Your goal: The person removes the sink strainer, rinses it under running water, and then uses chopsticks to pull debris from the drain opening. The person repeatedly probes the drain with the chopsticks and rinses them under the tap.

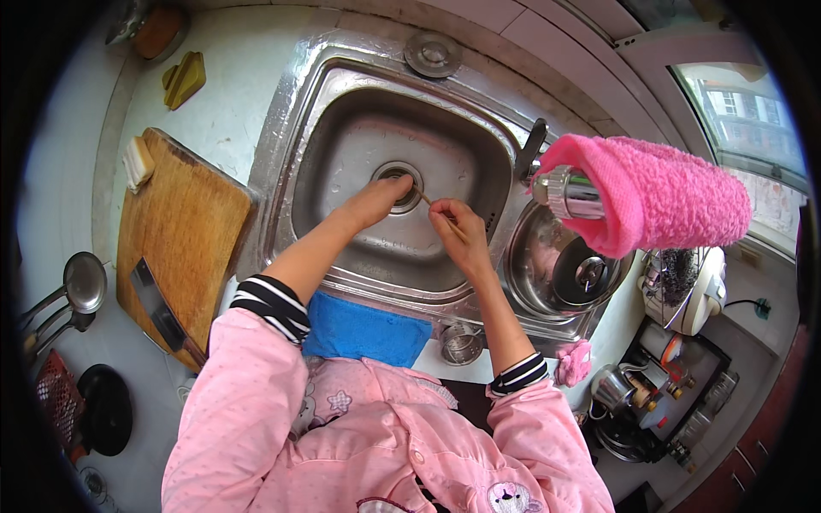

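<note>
Both of my hands are over a stainless steel sink basin with water drops on its walls. My left hand reaches to the round drain, its fingers at or inside the opening and partly hidden. My right hand grips a thin wooden stick, probably a chopstick, just right of the drain; the stick slants towards the left fingertips. Whether the left fingers hold its tip cannot be told. Behind the basin a round metal strainer lid lies on the sink's edge.
At left, a wooden cutting board bears a cleaver. A pink towel wraps the faucet at right, above a metal pot lid. A blue cloth and a mesh strainer cup are at the front edge.
</note>
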Demonstrator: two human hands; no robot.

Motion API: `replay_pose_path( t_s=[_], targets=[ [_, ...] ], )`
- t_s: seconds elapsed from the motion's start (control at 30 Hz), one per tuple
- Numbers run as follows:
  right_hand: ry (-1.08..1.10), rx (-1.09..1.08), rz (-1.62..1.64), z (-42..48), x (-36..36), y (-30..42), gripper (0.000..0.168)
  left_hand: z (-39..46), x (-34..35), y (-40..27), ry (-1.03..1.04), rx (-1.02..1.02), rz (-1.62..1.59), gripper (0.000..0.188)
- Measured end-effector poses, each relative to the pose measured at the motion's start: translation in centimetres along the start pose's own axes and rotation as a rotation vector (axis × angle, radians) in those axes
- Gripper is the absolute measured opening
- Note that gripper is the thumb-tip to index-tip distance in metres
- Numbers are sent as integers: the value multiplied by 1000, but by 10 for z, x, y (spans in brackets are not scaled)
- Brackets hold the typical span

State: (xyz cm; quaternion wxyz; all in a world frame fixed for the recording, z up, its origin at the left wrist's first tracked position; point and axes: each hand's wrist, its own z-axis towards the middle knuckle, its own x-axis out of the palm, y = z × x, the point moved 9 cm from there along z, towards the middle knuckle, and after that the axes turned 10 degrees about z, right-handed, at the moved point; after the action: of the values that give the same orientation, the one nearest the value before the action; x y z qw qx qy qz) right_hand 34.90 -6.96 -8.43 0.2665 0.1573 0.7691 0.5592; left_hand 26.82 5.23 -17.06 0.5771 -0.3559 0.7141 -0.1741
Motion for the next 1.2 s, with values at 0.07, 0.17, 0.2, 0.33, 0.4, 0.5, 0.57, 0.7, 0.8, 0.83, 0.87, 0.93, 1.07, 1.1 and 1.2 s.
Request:
replay_pose_path(
  t_s=[0.07, 0.17, 0.2, 0.33, 0.4, 0.5, 0.57, 0.7, 0.8, 0.83, 0.87, 0.93, 1.07, 1.1, 1.2],
  targets=[
    [9, 4, -3, 0, 0, -1, 15, -4, -26, -8, -83, 9, -81, 16],
    [12, 51, 14, 0, -2, -5, 17, -15, -72, -22, -259, 38, -112, 12],
    [10, 81, 50, 0, -2, -6, 18, -22, -89, -27, -325, 47, -108, 11],
    [-9, 94, 136, 1, 1, -6, 19, -66, -146, -44, -490, -140, -110, 14],
    [34, 80, 82, 5, 3, -12, 21, -88, -156, -41, -547, -218, -199, 17],
    [44, 34, 30, 10, 8, -19, 20, -113, -155, -39, -616, -279, -307, 19],
    [44, -14, 4, 14, 12, -21, 19, -124, -151, -43, -622, -284, -301, 19],
    [53, -92, -8, 31, 22, -19, 18, -136, -135, -41, -641, -296, -316, 19],
    [76, -137, -9, 45, 28, -12, 18, -143, -128, -42, -644, -315, -359, 20],
    [86, -156, -11, 49, 30, -9, 19, -146, -126, -42, -650, -327, -365, 20],
    [92, -146, -23, 52, 33, -10, 20, -149, -124, -41, -655, -338, -373, 20],
    [102, -125, -54, 57, 36, -11, 22, -153, -117, -38, -660, -356, -394, 20],
    [128, -83, -68, 66, 38, -9, 23, -157, -112, -38, -667, -361, -392, 20],
    [133, -51, -72, 68, 39, -5, 22, -158, -111, -38, -665, -366, -387, 20],
    [160, -4, -143, 73, 46, -6, 21, -161, -109, -36, -677, -373, -380, 21]
  ],
)
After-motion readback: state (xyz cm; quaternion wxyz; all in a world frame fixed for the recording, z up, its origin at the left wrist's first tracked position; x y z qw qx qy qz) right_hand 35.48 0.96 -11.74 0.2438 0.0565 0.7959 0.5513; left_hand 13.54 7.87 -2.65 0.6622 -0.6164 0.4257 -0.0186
